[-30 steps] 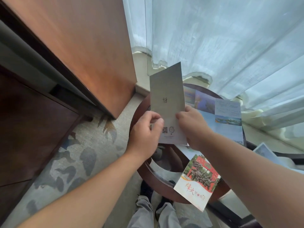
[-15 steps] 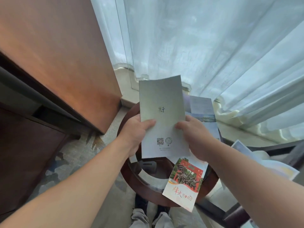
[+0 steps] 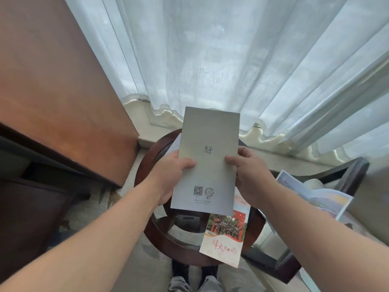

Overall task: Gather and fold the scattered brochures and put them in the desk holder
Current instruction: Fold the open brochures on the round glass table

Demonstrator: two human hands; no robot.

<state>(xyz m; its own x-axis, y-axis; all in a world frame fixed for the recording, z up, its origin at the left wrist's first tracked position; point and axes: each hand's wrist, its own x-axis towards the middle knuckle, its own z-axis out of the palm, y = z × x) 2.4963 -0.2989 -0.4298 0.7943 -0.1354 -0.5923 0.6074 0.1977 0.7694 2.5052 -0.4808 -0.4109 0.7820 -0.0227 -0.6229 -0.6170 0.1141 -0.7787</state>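
Sheer curtain (image 3: 231, 60) behind, round table (image 3: 166, 245) below. You hold the grey brochure (image 3: 207, 161) above the table's middle, left hand (image 3: 170, 175) and right hand (image 3: 249, 175) each pinching a side edge, thumbs on the front. Square the panels, then press the crease flat. Red brochure (image 3: 223, 234) overhangs the near edge. Holder not in view.

Grey brochure (image 3: 207, 161) is held folded over the round counter (image 3: 168, 245), QR-code face to camera. Left hand (image 3: 170, 175) pinches its left edge with the thumb on front, and right hand (image 3: 250, 175) does the same on the right edge. Red brochure (image 3: 223, 237) lies on the counter's near-right rim, lower end past the edge, top hidden behind the grey one. Blue brochure (image 3: 311, 192) lies open on the chair (image 3: 347, 171) at right. Curtain (image 3: 231, 60) behind, cabinet (image 3: 52, 81) left.
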